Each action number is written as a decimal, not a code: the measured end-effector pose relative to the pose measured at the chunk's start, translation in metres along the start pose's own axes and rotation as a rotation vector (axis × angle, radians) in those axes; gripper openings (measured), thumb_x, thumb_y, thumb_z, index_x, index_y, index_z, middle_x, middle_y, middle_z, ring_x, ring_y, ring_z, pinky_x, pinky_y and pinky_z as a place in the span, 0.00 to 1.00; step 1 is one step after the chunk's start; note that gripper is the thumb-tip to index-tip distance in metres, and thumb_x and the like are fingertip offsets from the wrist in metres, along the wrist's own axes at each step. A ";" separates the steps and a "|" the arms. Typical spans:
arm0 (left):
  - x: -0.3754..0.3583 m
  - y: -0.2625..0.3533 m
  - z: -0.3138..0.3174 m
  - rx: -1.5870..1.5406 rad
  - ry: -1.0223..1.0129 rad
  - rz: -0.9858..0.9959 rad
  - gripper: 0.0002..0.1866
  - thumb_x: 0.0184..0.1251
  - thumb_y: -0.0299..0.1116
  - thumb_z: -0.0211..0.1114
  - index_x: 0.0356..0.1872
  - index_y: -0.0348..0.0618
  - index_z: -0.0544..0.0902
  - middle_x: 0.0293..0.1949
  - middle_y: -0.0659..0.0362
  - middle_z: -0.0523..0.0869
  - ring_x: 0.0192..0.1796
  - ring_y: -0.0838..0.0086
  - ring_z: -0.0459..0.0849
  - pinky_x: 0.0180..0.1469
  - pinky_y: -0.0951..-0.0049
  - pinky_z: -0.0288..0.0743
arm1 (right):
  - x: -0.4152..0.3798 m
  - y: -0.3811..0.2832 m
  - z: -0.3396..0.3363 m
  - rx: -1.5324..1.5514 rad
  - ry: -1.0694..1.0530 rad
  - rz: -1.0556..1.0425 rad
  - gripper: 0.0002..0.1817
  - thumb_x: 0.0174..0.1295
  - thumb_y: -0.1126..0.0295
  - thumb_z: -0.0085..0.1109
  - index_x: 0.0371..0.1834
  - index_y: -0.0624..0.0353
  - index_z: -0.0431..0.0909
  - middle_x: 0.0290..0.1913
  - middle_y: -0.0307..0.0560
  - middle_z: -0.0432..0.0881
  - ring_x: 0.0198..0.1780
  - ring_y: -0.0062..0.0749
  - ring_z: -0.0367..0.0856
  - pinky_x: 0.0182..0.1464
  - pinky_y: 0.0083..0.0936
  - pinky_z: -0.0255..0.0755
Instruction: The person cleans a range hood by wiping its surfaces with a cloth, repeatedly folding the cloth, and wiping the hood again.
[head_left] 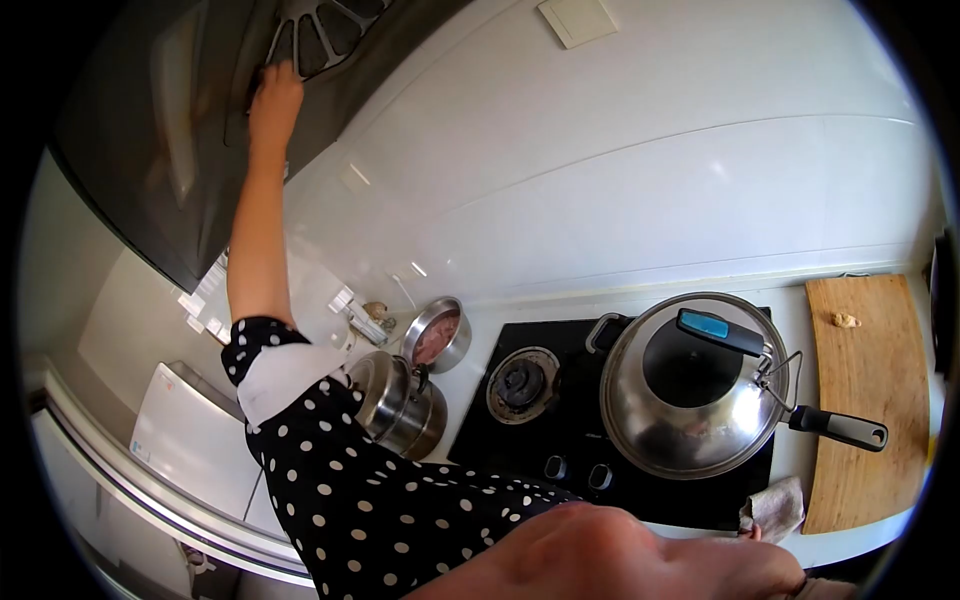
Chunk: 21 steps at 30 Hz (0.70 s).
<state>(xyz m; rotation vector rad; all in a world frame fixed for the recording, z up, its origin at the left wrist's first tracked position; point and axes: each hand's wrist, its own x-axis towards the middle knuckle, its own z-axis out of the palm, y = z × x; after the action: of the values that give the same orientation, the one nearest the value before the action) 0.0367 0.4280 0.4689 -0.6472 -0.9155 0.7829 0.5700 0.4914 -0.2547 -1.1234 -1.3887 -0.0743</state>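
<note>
Reaching up, left hand (277,95) at the range hood (110,130)

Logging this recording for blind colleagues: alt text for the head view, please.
A person's left hand is raised to a range hood; the mostly hidden right hand is at a cloth. Below, a lidded pan sits on a stove beside a wooden board.

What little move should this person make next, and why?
Perhaps lower the left hand from the range hood toward the steel lid: that arm is stretched high, while the lid covers a pan on the stove and the right hand is low, by the cloth.
</note>
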 end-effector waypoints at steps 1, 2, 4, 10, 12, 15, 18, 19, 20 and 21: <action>0.021 -0.004 0.000 -0.052 -0.027 0.027 0.03 0.49 0.24 0.57 0.20 0.40 0.77 0.36 0.58 0.74 0.43 0.69 0.75 0.39 0.78 0.78 | -0.003 -0.004 0.002 0.017 0.027 -0.040 0.08 0.56 0.74 0.52 0.36 0.63 0.79 0.32 0.53 0.81 0.33 0.44 0.79 0.40 0.31 0.73; 0.039 -0.010 0.006 0.039 -0.005 0.070 0.02 0.49 0.24 0.57 0.20 0.40 0.77 0.36 0.58 0.74 0.42 0.69 0.75 0.38 0.78 0.78 | 0.004 -0.030 -0.012 -0.071 -0.136 0.237 0.08 0.56 0.74 0.51 0.36 0.63 0.79 0.32 0.53 0.81 0.33 0.44 0.79 0.40 0.31 0.73; 0.056 -0.016 0.018 0.210 0.019 0.148 0.02 0.48 0.24 0.58 0.20 0.40 0.76 0.36 0.58 0.73 0.42 0.68 0.75 0.38 0.77 0.78 | 0.008 -0.045 -0.016 -0.118 -0.244 0.478 0.08 0.57 0.73 0.51 0.36 0.63 0.79 0.34 0.53 0.81 0.34 0.43 0.79 0.41 0.31 0.73; -0.021 0.018 0.018 0.149 0.063 -0.013 0.02 0.46 0.23 0.58 0.19 0.40 0.76 0.31 0.59 0.72 0.41 0.69 0.74 0.37 0.76 0.77 | 0.002 -0.027 -0.007 -0.034 -0.099 0.186 0.08 0.57 0.73 0.52 0.36 0.63 0.79 0.33 0.53 0.80 0.34 0.44 0.79 0.41 0.32 0.73; 0.012 0.018 0.001 -0.027 0.102 0.085 0.01 0.46 0.23 0.59 0.20 0.41 0.77 0.31 0.59 0.72 0.39 0.69 0.75 0.35 0.77 0.77 | 0.008 -0.040 -0.012 -0.145 -0.248 0.418 0.08 0.57 0.74 0.52 0.36 0.63 0.79 0.33 0.53 0.80 0.34 0.45 0.79 0.41 0.32 0.73; 0.059 0.007 0.004 0.134 0.073 0.010 0.02 0.45 0.24 0.59 0.20 0.43 0.78 0.31 0.59 0.72 0.36 0.69 0.76 0.33 0.79 0.76 | 0.004 -0.042 -0.010 -0.137 -0.244 0.419 0.08 0.57 0.74 0.52 0.36 0.64 0.79 0.33 0.53 0.80 0.34 0.45 0.79 0.41 0.32 0.73; 0.050 0.004 0.011 0.389 -0.011 -0.011 0.02 0.45 0.24 0.59 0.21 0.45 0.79 0.31 0.59 0.72 0.34 0.71 0.76 0.31 0.80 0.74 | 0.007 -0.040 -0.013 -0.120 -0.232 0.381 0.08 0.57 0.75 0.51 0.36 0.65 0.79 0.33 0.54 0.80 0.34 0.44 0.79 0.41 0.32 0.73; 0.042 0.003 0.011 0.454 -0.037 0.016 0.03 0.46 0.24 0.59 0.21 0.45 0.79 0.31 0.59 0.72 0.34 0.71 0.76 0.31 0.81 0.74 | 0.008 -0.043 -0.013 -0.090 -0.223 0.380 0.08 0.57 0.75 0.51 0.37 0.65 0.78 0.34 0.54 0.80 0.34 0.44 0.79 0.41 0.31 0.73; 0.025 0.008 0.005 0.389 -0.122 -0.028 0.03 0.47 0.24 0.59 0.22 0.45 0.79 0.32 0.58 0.73 0.33 0.70 0.76 0.31 0.80 0.74 | 0.010 -0.043 -0.012 -0.062 -0.212 0.375 0.08 0.57 0.75 0.51 0.37 0.65 0.78 0.34 0.54 0.80 0.34 0.44 0.79 0.41 0.31 0.73; 0.004 0.016 -0.004 0.323 -0.206 -0.072 0.03 0.48 0.24 0.59 0.22 0.44 0.80 0.33 0.57 0.73 0.33 0.70 0.76 0.31 0.80 0.74 | 0.008 -0.040 -0.012 -0.035 -0.201 0.371 0.08 0.58 0.75 0.51 0.37 0.65 0.78 0.34 0.54 0.80 0.34 0.44 0.79 0.41 0.31 0.73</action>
<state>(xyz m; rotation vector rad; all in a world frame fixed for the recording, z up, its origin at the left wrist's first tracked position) 0.0367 0.4395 0.4571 -0.2531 -0.9660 0.9204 0.5558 0.4670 -0.2224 -1.4312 -1.3350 0.2889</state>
